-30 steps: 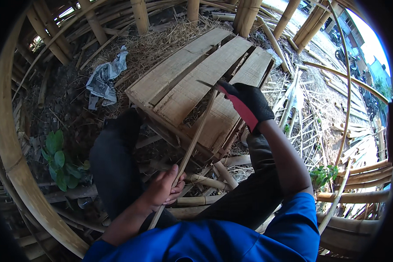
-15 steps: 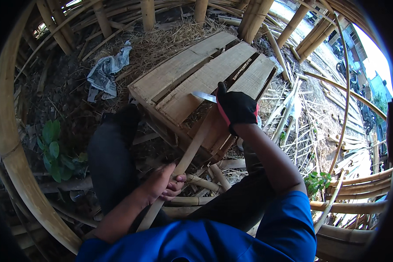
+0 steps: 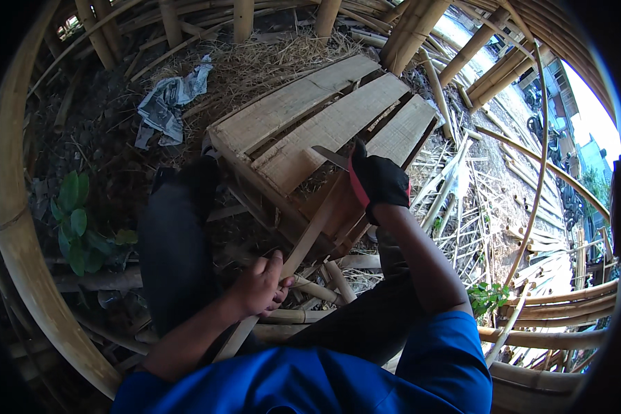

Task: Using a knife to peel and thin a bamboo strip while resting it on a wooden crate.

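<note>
My left hand (image 3: 261, 284), bare, is closed round the lower part of a long flat bamboo strip (image 3: 312, 233). The strip slants from near my lap up to the slatted wooden crate (image 3: 328, 124). In a black and red work glove, my right hand (image 3: 381, 181) grips a knife (image 3: 331, 156) whose handle is hidden in the fist. Its blade points left over the crate's slats, just above the strip's far end. That far end lies by the glove at the crate's near side, and I cannot tell whether the blade touches it.
Crumpled newspaper (image 3: 172, 100) lies on straw left of the crate. A green plant (image 3: 74, 221) grows at the left. Thick bent bamboo (image 3: 19, 241) curves along the left edge. Bamboo posts (image 3: 410, 34) stand behind the crate, and split bamboo pieces (image 3: 455, 186) litter the ground at right.
The knife blade has tilted and now looks darker, its tip angled more up to the left. My left hand keeps its grip on the strip, thumb more raised. The whole view has shifted slightly.
</note>
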`<state>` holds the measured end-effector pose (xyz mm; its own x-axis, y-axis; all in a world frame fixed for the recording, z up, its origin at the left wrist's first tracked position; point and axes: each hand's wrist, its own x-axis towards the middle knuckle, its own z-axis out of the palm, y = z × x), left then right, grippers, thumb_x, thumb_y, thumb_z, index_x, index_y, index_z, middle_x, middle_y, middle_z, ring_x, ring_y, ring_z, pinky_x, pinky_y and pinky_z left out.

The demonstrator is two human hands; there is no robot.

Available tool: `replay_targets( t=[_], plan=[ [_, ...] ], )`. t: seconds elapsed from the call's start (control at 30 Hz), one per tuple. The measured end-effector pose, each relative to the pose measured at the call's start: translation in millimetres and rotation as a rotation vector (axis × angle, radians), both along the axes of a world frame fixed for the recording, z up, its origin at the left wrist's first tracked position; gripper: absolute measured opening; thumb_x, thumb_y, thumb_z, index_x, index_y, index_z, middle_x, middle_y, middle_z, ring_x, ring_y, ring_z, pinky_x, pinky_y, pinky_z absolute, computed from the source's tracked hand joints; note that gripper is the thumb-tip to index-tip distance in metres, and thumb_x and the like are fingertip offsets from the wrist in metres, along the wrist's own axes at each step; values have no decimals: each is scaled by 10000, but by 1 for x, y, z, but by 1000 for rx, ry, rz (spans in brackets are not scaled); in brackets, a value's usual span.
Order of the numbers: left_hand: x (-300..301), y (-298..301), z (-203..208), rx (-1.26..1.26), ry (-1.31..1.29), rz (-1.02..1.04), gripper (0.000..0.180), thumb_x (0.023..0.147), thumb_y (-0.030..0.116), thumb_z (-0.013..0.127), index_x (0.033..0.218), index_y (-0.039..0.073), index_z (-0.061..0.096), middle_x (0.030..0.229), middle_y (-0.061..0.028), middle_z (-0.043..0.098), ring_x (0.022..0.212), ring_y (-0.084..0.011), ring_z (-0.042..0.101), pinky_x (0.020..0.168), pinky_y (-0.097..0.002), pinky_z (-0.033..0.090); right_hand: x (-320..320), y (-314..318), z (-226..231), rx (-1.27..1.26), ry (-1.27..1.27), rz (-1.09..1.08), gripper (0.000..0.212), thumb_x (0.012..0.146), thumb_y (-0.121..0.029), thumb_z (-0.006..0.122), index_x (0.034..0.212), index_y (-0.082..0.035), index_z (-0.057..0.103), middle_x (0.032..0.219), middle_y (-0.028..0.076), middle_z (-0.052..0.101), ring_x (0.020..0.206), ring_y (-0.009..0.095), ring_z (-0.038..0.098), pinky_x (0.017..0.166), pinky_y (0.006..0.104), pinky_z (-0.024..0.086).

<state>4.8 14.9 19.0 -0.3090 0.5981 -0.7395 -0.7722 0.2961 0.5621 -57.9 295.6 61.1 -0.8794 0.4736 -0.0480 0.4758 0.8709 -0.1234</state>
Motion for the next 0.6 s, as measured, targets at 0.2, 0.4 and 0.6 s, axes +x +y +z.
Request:
replay_targets(
  t=[0.2,0.4,0.6],
  plan=[
    [3,3,7,-63,193,-43,578,1123,527,282,832,86,518,577,19,400,413,-69,317,370,-262,273,10,-2,13,-45,-17,29,727,1097,-495,217,956,-35,762,948,244,743,958,456,707,882,540,529],
    [9,-1,-11,-83,434,-72,602,1130,493,263,822,56,541,579,2,440,420,-75,342,381,-262,296,19,-12,24,-83,-58,39,685,1097,-490,240,1033,-47,759,938,233,747,955,462,709,890,543,525],
    [13,4,-8,-131,360,-61,598,1128,493,269,836,52,550,576,8,433,423,-79,351,381,-264,302,24,-6,14,-114,-40,-43,757,1079,-557,233,961,-41,774,939,253,741,955,465,707,906,543,516]
  ],
)
